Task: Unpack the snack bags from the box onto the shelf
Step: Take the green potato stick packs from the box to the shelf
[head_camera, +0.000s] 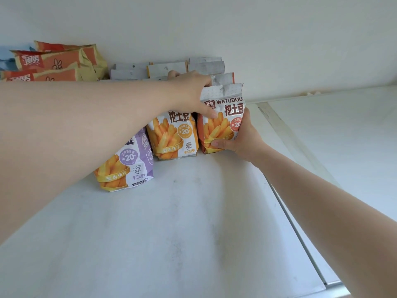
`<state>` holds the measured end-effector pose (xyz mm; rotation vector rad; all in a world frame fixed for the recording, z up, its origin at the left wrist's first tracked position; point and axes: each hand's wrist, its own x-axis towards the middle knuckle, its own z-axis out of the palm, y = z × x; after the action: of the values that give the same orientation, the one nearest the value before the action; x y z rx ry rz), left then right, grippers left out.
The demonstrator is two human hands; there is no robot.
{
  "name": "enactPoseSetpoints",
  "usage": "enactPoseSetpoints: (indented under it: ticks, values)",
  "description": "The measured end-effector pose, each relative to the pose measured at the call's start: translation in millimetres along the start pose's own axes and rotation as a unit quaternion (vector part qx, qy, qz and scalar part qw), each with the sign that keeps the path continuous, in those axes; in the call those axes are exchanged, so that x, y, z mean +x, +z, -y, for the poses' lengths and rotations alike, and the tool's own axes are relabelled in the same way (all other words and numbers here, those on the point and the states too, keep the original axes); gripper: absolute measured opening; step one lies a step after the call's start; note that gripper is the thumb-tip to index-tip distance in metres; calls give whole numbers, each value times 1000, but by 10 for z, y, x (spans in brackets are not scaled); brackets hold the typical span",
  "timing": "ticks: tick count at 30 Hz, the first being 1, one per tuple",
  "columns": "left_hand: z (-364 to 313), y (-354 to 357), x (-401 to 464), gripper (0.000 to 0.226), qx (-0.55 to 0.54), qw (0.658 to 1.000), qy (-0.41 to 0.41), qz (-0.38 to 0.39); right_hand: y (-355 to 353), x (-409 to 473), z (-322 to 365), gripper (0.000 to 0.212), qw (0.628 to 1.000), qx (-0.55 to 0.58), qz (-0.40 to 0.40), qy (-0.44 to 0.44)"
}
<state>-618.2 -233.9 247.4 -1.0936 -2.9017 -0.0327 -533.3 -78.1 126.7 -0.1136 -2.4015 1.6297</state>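
An orange-red fries snack bag [223, 108] stands upright at the right end of the front row on the white shelf [193, 222]. My right hand [240, 138] grips its lower right corner, thumb across the front. My left hand [191, 91] reaches over from the left and holds the same bag near its top, thumb on the front, fingers behind it. A yellow fries bag [174, 136] stands beside it, and a purple fries bag [126, 164] stands further left, partly hidden by my left forearm. The box is out of view.
More silver-topped bags [206, 66] stand in rows behind, against the white wall. Orange and yellow snack bags [55, 61] are stacked at the far left. A metal rail [300, 233] edges the shelf on the right, with a white panel beyond.
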Motion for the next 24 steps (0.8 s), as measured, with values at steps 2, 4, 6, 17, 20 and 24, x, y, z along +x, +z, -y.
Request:
enactPoseSetpoints:
  ticks: [2, 4, 6, 17, 20, 24]
  values:
    - [14, -34, -25, 62, -58, 998, -8, -9, 26, -29, -1, 102, 1000, -11, -26, -1]
    - [39, -35, -12, 43, -132, 990, -13, -38, 43, -43, -3, 98, 999, -20, -41, 1]
    - [50, -16, 17, 29, -172, 983, -12, -64, 39, -42, -3, 98, 999, -23, -38, 6]
    - [75, -31, 2, 54, -117, 992, -14, -43, 58, -61, -41, 101, 998, -10, -60, 14]
    - [83, -34, -29, 72, -35, 999, 7, -13, 52, -88, -61, 100, 998, 1, -54, 13]
    - [97, -9, -5, 73, -34, 999, 13, -26, 0, -105, -80, 95, 999, -8, -36, 5]
